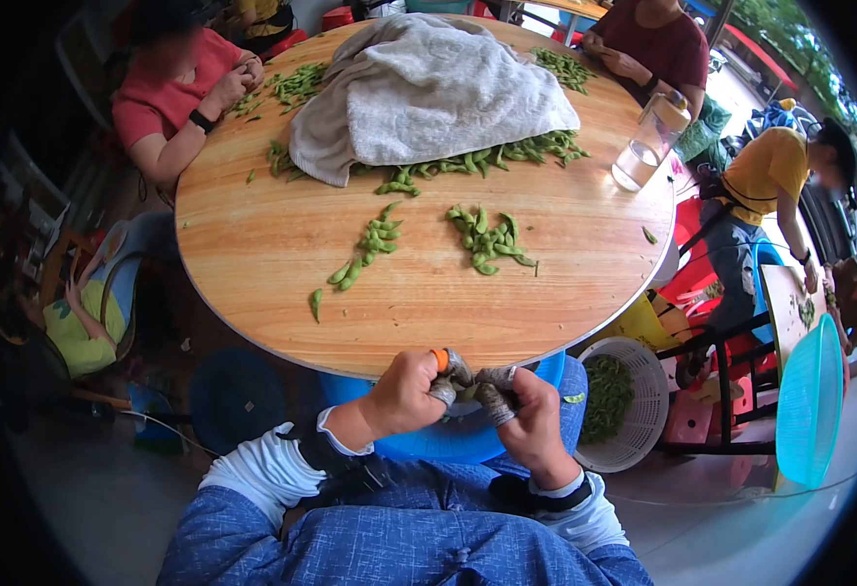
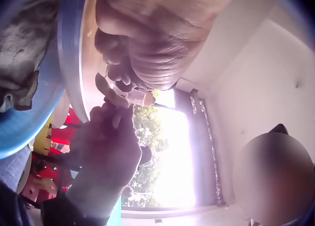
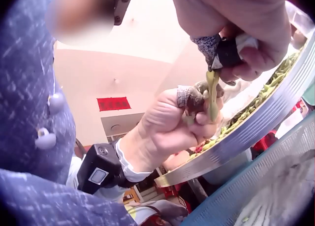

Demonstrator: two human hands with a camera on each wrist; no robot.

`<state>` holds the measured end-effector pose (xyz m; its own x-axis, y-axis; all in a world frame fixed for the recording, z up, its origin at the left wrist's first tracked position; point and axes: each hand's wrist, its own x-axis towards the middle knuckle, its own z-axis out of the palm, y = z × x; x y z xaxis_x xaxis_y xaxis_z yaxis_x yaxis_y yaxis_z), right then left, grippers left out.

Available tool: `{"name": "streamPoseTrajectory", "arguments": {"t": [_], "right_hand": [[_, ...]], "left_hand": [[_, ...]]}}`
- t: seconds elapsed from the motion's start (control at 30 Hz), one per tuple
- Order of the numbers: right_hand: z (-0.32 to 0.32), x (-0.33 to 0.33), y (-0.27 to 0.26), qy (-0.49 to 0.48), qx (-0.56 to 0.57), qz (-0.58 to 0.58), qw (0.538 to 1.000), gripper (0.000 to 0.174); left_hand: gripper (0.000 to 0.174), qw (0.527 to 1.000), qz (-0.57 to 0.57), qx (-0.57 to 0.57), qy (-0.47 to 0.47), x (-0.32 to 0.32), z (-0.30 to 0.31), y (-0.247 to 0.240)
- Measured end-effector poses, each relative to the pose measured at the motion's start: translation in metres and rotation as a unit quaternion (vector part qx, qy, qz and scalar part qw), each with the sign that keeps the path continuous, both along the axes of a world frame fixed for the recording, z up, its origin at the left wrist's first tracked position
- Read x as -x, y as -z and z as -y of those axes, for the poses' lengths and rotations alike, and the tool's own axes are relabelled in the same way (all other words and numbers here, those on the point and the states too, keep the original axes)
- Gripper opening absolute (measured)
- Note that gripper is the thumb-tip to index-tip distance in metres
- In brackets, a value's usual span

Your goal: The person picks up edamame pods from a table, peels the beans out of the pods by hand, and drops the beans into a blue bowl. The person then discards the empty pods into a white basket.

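Observation:
Both hands meet over the table's near edge. A green pod (image 3: 212,95) runs between them, clearest in the right wrist view. The left hand (image 1: 409,391) (image 3: 172,122) pinches its lower part, and the right hand (image 1: 529,415) (image 3: 241,34) pinches its upper end. Grey wrappings cover some fingertips of both hands. In the left wrist view the pod (image 2: 112,92) looks pale between the fingers. Beneath the hands is a blue basin (image 1: 428,447). Two small groups of pods (image 1: 487,237) (image 1: 368,249) lie on the wooden table (image 1: 282,264).
A grey towel (image 1: 438,93) covers a heap of pods at the table's far side. A bottle (image 1: 643,146) stands at the right edge. Right of the knees is a white basket (image 1: 648,391) with pods. Several people sit or bend around, one in yellow (image 1: 771,176).

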<state>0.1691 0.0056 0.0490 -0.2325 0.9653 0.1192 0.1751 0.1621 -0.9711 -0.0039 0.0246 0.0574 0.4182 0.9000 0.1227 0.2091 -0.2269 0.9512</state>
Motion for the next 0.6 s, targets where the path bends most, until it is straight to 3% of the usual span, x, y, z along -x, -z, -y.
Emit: {"name": "streamPoseTrajectory", "arguments": {"t": [0.03, 0.13, 0.27, 0.3, 0.4, 0.43, 0.6], "right_hand": [[-0.001, -0.001, 0.001, -0.001, 0.042, -0.049, 0.998, 0.011], [-0.006, -0.003, -0.008, 0.021, 0.179, -0.217, 0.959, 0.012], [-0.01, -0.01, -0.004, 0.019, 0.246, -0.247, 0.937, 0.017], [-0.01, -0.01, -0.004, 0.017, 0.248, -0.256, 0.934, 0.018], [-0.009, -0.007, -0.01, 0.003, 0.247, -0.281, 0.927, 0.021], [-0.008, -0.004, -0.017, -0.005, 0.242, -0.289, 0.926, 0.022], [-0.002, -0.003, -0.007, -0.042, 0.264, -0.291, 0.919, 0.024]], "left_hand": [[0.021, 0.994, 0.074, 0.086, -0.001, 0.002, 0.0, 0.002], [0.021, 0.994, 0.068, 0.083, -0.028, 0.014, -0.002, 0.004], [0.02, 0.997, -0.042, 0.054, -0.026, 0.015, 0.003, -0.009], [0.029, 0.989, -0.148, -0.01, 0.016, 0.014, 0.004, -0.019], [0.035, 0.967, -0.188, -0.167, 0.043, 0.012, 0.005, 0.002], [0.041, 0.974, -0.206, -0.079, 0.06, 0.013, 0.006, -0.002], [0.046, 0.98, -0.159, -0.121, 0.021, 0.006, 0.01, -0.001]]}}
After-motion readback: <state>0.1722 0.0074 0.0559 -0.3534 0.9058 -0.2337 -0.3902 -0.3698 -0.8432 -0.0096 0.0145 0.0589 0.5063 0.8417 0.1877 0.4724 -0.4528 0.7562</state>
